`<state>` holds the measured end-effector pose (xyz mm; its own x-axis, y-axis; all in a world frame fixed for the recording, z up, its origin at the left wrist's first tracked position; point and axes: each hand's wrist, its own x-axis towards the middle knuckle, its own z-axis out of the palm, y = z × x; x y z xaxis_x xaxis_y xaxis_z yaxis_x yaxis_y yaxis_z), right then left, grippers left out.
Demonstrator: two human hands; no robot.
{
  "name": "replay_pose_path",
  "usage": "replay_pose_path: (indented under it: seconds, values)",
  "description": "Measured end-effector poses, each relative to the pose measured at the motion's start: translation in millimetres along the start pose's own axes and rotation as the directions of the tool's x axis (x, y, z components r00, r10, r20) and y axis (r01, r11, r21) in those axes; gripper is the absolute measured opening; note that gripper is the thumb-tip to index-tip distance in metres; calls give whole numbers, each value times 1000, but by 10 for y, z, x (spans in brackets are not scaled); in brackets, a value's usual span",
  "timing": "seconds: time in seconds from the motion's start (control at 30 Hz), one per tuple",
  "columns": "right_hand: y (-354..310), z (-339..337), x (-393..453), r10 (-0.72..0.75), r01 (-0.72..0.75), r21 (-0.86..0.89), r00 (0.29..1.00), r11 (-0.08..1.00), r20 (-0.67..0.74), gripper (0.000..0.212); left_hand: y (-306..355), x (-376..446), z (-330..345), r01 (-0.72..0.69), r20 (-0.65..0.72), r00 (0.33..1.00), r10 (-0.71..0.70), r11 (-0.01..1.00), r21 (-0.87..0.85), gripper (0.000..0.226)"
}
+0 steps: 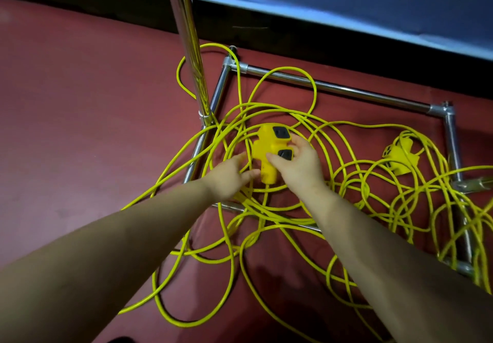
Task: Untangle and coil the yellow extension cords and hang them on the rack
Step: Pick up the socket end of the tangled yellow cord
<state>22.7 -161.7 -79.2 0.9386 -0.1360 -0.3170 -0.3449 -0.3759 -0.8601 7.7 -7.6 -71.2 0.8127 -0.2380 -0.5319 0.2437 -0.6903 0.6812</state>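
A tangle of yellow extension cords [269, 246] sprawls over the red floor and across the base of a chrome rack [333, 86]. In the middle lies a yellow three-way socket block [266, 146] with black outlets. My right hand [298, 164] grips this block, thumb on its near side and fingers over its right edge. Just left of the block, my left hand [230, 173] reaches with spread fingers into the cord loops and touches them. A second yellow socket block [398, 154] lies to the right among more loops.
The rack's upright chrome pole [190, 49] rises at the left of the base frame. A dark skirting and a blue wall [346, 1] run behind. Bare red floor [80, 102] stretches to the left.
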Motion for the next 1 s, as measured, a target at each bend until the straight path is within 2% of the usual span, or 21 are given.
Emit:
replay_pose_path:
  seconds: [0.1, 0.27, 0.5, 0.63, 0.83, 1.0]
  values:
    - [-354, -200, -131, -118, 120, 169, 993, 978, -22, 47, 258, -108, -92, -42, -5, 999, 41, 989, -140, 60]
    - [-977, -653, -639, -214, 244, 357, 969, 902, -122, 42, 901, -500, -276, -206, -2, 978, 211, 953, -224, 31]
    - [-1724, -1411, -1533, -198, 330, 558, 938, 761, -285, 30, 1640, -1351, -312, -289, -11, 956, 292, 940, -183, 44]
    - [-2365, -1869, -2015, -186, 378, 656, 920, 654, -345, 20, 1975, -1843, -423, -371, -119, 927, 357, 919, -134, 33]
    - [-2842, -2296, -2564, -211, 404, 696, 913, 593, -350, 19, 2321, -2426, -592, -489, -244, 849, 469, 872, -28, 18]
    - [-2857, -2456, -2889, -180, 370, 731, 927, 573, -328, 15, 2367, -2692, -540, -457, -228, 859, 457, 887, 56, 15]
